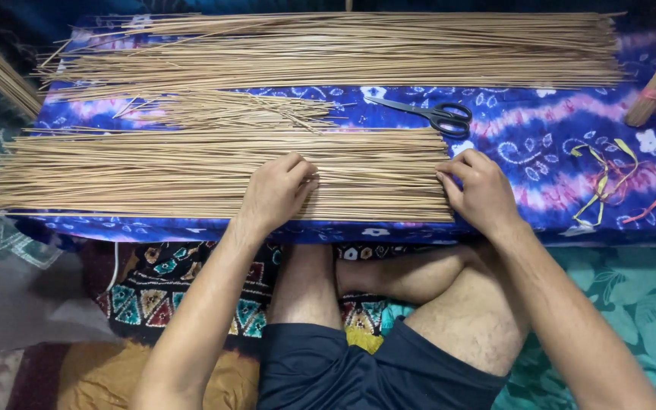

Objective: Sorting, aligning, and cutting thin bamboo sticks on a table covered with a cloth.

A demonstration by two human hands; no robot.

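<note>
thin tan sticks (191, 171), flat even layer

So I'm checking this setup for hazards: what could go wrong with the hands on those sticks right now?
The left hand and right hand press on the near layer of thin sticks, which reaches the cloth-covered board's front edge; a push could slide some off. Thin sticks might splinter into fingers. The black-handled scissors lie close behind the right hand and could be knocked.
</note>
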